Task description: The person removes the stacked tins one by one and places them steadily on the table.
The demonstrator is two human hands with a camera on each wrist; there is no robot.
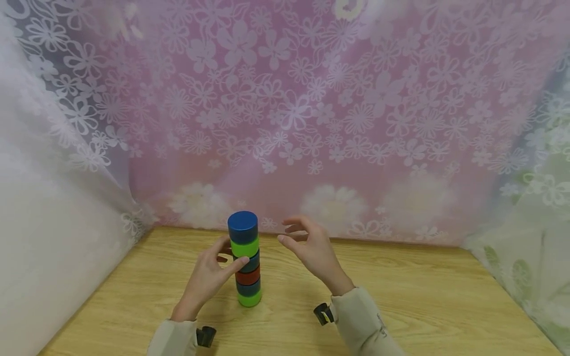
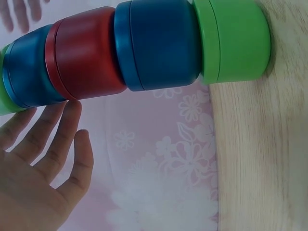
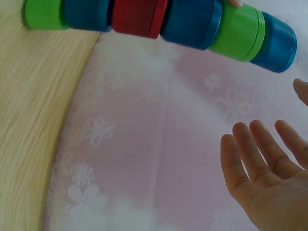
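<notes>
An upright stack (image 1: 248, 277) of small round lidded canisters in green, blue and red stands on the wooden table. A blue canister (image 1: 242, 227) is at its top, above a green canister (image 1: 245, 248). My left hand (image 1: 207, 274) steadies the upper part between thumb and fingers, the thumb across the near side. In the left wrist view, its fingertips touch the side near the red canister (image 2: 89, 53). My right hand (image 1: 313, 252) hovers to the right of the top, apart from it and holding nothing. Its fingers are loosely bent.
The stack's bottom green canister (image 1: 249, 299) rests on the wooden table (image 1: 423, 296). Behind the table hangs a pink flowered curtain (image 1: 311, 148). Whitish cloth (image 1: 58, 237) hangs on the left and flowered cloth (image 1: 530, 262) on the right.
</notes>
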